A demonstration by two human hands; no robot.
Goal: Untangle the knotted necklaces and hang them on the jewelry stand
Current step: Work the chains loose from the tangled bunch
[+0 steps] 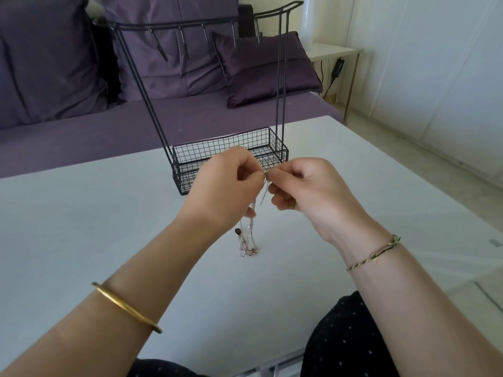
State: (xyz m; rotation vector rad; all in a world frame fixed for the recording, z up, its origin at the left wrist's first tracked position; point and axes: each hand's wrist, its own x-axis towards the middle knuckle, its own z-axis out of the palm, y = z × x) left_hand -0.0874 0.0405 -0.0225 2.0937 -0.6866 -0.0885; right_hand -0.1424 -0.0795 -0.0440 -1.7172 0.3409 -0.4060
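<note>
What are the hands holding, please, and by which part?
The left hand and right hand pinch the tangled necklaces at their top; the rest dangles.

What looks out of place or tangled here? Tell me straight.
Only the necklaces: they hang as one tangled clump from the pinch of the left hand and right hand, the low end bunched at the white table. The jewelry stand behind stands upright, its hooks bare. Nothing looks spilled or broken.

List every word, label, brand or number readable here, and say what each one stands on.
None: no readable text anywhere.
The jewelry stand, the necklaces, the gold bangle, the cord bracelet and the table show no lettering.
The dark adapter by the wall is too small to tell.
</note>
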